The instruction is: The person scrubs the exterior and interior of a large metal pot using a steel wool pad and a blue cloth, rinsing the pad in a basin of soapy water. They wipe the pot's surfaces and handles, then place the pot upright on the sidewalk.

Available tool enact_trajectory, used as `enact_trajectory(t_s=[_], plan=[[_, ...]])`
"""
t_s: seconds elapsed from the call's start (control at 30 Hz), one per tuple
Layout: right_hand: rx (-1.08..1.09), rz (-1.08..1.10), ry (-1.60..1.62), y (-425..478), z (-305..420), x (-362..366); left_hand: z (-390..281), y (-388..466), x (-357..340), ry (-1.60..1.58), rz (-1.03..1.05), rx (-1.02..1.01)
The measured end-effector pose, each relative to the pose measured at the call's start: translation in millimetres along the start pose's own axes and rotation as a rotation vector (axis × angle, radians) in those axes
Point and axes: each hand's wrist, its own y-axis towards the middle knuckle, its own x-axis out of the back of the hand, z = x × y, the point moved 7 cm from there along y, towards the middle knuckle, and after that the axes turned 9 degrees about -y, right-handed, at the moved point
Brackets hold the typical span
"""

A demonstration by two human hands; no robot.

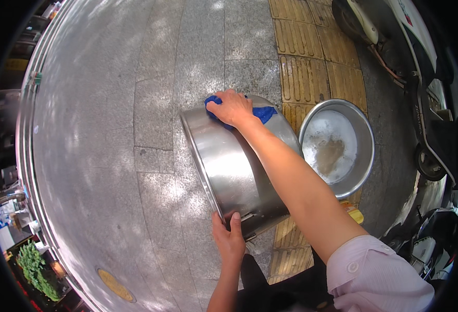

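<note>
A large stainless steel pot lies tipped on its side on the paving, its rim facing left. My left hand grips that rim at the near end, thumb on the outer wall. Across the pot's far side, my right hand presses a blue cloth against the metal. Part of the cloth is bunched under the fingers and part spreads out to the right. Beside the pot on the right stands a round metal basin holding cloudy, foamy water. The inside of the pot is hidden.
Yellow tactile paving runs beneath and beyond the basin. A yellow object, partly hidden by my right arm, lies near the basin. A parked scooter stands at the upper right, with another vehicle at the lower right. Grey stone slabs extend to the left.
</note>
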Motion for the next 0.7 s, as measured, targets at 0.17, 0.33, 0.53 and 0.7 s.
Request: enact_trajectory(t_s=[0.17, 0.33, 0.53, 0.7], plan=[[0.303, -0.23, 0.169, -69.3, 27.9, 2.7, -29.0, 88.8, -0.2, -0.483, 0.132, 0.096], [0.447, -0.22, 0.14, -129.9, 40.8, 22.7, -25.0, 166.0, -1.4, -0.604, 0.135, 0.262], [0.015, -0.275, -0.049, -46.5, -62.4, 17.9, -30.8, 113.4, -28.5, -0.581, 0.222, 0.216], [0.193, -0.195, 0.206, -121.7, -29.0, 29.3, -25.5, 75.3, -31.2, -0.589, 0.219, 0.12]])
